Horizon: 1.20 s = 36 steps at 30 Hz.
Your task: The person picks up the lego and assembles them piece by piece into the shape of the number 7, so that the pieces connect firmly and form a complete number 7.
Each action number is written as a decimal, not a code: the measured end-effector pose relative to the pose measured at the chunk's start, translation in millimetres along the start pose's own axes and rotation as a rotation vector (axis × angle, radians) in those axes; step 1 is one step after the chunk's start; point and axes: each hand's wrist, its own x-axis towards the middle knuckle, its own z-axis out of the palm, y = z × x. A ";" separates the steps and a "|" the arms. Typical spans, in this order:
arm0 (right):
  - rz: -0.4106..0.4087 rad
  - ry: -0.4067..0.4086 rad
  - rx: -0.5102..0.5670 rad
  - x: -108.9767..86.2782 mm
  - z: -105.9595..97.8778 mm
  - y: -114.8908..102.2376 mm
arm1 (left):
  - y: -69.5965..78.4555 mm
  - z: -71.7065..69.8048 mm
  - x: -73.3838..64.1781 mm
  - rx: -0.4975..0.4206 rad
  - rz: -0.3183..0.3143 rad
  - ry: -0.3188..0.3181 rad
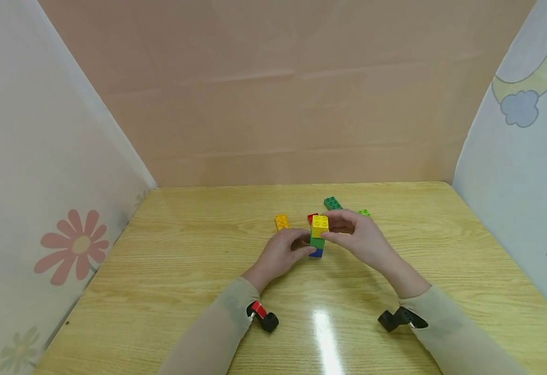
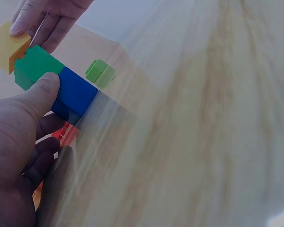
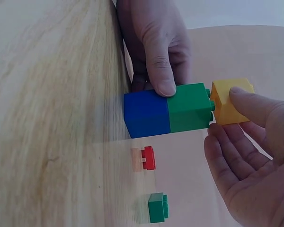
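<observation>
A blue brick (image 3: 146, 113) stands on the table, a green brick (image 3: 191, 108) stacked on it. My left hand (image 1: 282, 252) steadies this pair from the left, its thumb across the seam between the two bricks in the right wrist view. Pinched between the thumb and fingers of my right hand (image 1: 364, 237) is a yellow brick (image 1: 320, 226), held right over the green one. In the right wrist view a narrow gap with green studs shows between yellow and green. The left fingers behind the stack are partly hidden.
Beyond the hands lie an orange brick (image 1: 281, 222), a red brick (image 1: 313, 217), a dark green brick (image 1: 332, 203) and a lime green brick (image 1: 364, 212). A brown backdrop (image 1: 296, 104) rises at the table's far edge, with pale patterned panels (image 1: 81, 156) on both sides.
</observation>
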 end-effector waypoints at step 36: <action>-0.054 0.002 -0.106 -0.9 6.1 0.9 | -1.0 0.7 -1.1 0.015 -0.003 -0.001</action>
